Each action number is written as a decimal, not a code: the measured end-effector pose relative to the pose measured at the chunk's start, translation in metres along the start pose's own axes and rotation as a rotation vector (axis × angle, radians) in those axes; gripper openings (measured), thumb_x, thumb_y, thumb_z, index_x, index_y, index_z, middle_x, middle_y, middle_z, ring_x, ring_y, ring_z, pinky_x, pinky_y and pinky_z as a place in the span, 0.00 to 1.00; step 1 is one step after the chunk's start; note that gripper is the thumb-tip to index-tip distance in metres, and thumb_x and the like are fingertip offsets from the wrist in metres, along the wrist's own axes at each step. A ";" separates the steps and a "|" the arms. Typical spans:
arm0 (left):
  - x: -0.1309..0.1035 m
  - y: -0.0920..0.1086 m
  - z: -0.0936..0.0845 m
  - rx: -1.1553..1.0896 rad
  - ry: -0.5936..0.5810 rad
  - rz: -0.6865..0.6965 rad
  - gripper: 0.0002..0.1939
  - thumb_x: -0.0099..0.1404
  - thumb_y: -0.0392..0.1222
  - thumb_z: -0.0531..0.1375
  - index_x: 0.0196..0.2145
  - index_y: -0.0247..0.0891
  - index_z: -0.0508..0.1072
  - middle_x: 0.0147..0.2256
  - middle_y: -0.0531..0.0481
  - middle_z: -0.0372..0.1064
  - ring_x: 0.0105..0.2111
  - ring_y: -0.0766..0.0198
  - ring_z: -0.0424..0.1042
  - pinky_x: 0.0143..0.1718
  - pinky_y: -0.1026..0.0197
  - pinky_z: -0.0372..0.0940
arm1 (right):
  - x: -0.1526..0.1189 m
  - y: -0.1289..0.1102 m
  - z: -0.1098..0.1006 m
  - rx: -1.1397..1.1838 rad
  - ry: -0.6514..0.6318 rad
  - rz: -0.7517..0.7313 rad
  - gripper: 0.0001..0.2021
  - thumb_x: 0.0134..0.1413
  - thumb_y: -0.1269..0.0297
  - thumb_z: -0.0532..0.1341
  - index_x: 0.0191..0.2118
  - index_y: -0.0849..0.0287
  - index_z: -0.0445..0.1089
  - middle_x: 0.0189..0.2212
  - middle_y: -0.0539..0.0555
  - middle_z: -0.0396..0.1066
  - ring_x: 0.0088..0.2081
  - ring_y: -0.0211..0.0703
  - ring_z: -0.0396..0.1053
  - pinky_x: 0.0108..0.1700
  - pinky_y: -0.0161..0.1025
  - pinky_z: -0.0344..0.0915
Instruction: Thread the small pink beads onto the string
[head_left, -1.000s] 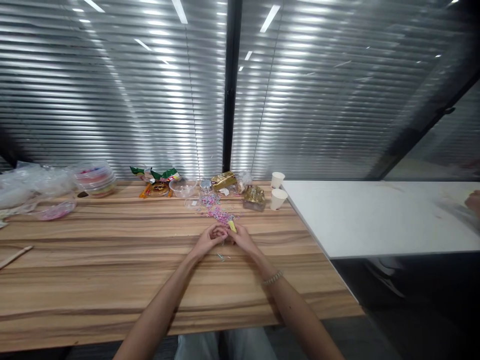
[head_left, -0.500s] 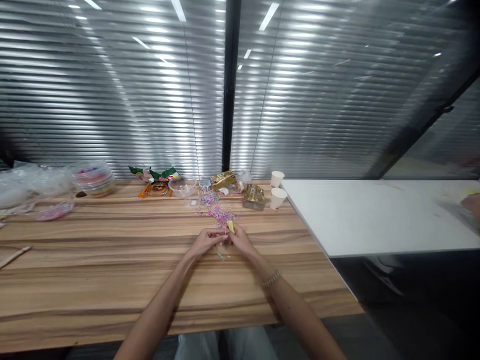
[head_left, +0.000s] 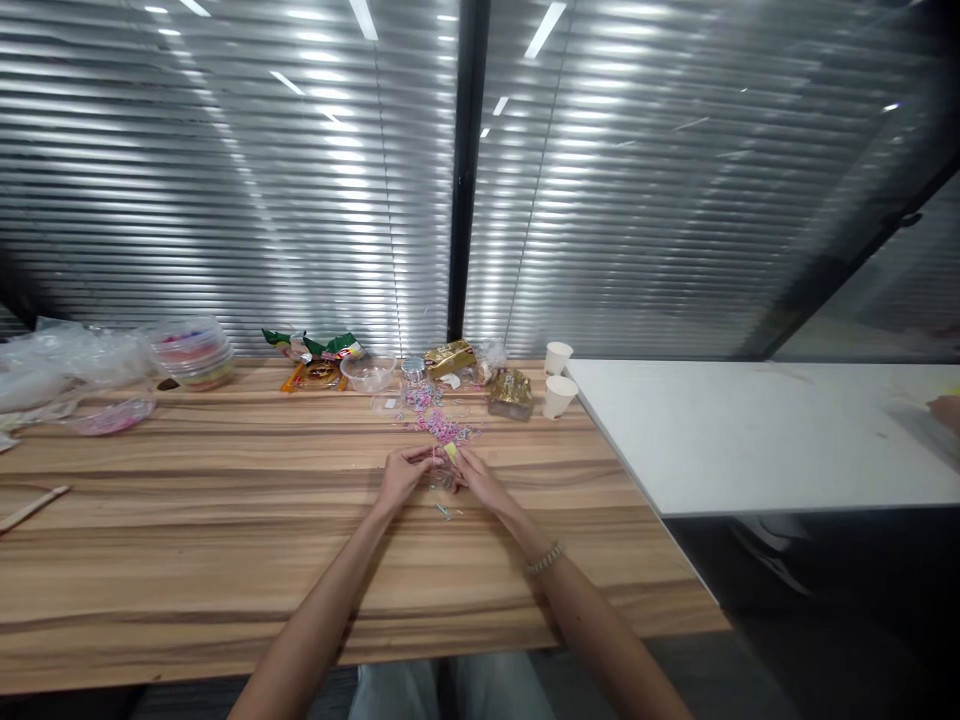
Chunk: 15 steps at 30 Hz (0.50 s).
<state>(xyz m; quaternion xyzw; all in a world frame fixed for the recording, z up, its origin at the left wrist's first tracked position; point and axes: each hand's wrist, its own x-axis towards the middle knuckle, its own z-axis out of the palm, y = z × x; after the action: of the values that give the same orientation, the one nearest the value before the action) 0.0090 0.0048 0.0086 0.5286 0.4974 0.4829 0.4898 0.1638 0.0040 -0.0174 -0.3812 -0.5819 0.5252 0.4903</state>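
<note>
My left hand point(head_left: 403, 474) is pinched on a thin pink piece point(head_left: 434, 456), too small to make out fully. Close beside it, my right hand point(head_left: 477, 474) grips a small yellow object point(head_left: 451, 452) between thumb and fingers. A pile of pink, purple and pale small pieces point(head_left: 446, 428) lies on the wooden table point(head_left: 225, 560) just beyond both hands. Below the fingers, a few thin greenish bits point(head_left: 443, 511) rest on the wood.
Behind the pile stand a clear bowl point(head_left: 367, 373), a gold package point(head_left: 511, 393) and two paper cups point(head_left: 559, 396). Stacked tubs point(head_left: 191, 352) and plastic bags are at the left. Another person's hand point(head_left: 946, 412) shows over the white table point(head_left: 712, 440).
My hands have moved slightly apart, the left one a little to the left. The yellow object has shifted left and is tilted differently. The whole view has shifted slightly.
</note>
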 end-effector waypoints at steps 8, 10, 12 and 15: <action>0.002 -0.003 -0.004 0.092 -0.038 -0.016 0.20 0.45 0.46 0.66 0.35 0.30 0.78 0.33 0.41 0.76 0.23 0.63 0.71 0.22 0.64 0.64 | -0.005 -0.017 -0.010 -0.305 -0.193 -0.161 0.18 0.58 0.52 0.51 0.38 0.59 0.72 0.30 0.53 0.71 0.29 0.38 0.66 0.31 0.34 0.63; 0.002 -0.003 -0.005 0.131 -0.050 -0.008 0.18 0.46 0.45 0.65 0.34 0.30 0.78 0.31 0.42 0.76 0.21 0.63 0.70 0.23 0.64 0.64 | -0.005 -0.020 -0.012 -0.363 -0.214 -0.205 0.17 0.59 0.54 0.51 0.39 0.59 0.72 0.36 0.54 0.72 0.35 0.40 0.68 0.38 0.36 0.64; 0.002 -0.003 -0.006 0.169 -0.075 0.022 0.16 0.46 0.44 0.65 0.32 0.31 0.78 0.29 0.42 0.76 0.22 0.62 0.70 0.24 0.63 0.64 | -0.005 -0.022 -0.013 -0.419 -0.226 -0.239 0.16 0.59 0.56 0.52 0.39 0.59 0.72 0.38 0.54 0.73 0.39 0.41 0.68 0.42 0.37 0.63; 0.002 -0.004 -0.008 0.207 -0.078 0.072 0.13 0.47 0.43 0.64 0.29 0.31 0.78 0.27 0.42 0.76 0.25 0.59 0.72 0.27 0.61 0.65 | -0.004 -0.020 -0.013 -0.518 -0.201 -0.280 0.14 0.59 0.58 0.52 0.39 0.57 0.73 0.39 0.54 0.73 0.40 0.42 0.68 0.45 0.39 0.62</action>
<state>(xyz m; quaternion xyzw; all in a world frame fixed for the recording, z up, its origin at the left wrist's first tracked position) 0.0010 0.0077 0.0053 0.6124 0.5059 0.4253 0.4338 0.1785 -0.0001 0.0008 -0.3558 -0.7888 0.3216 0.3845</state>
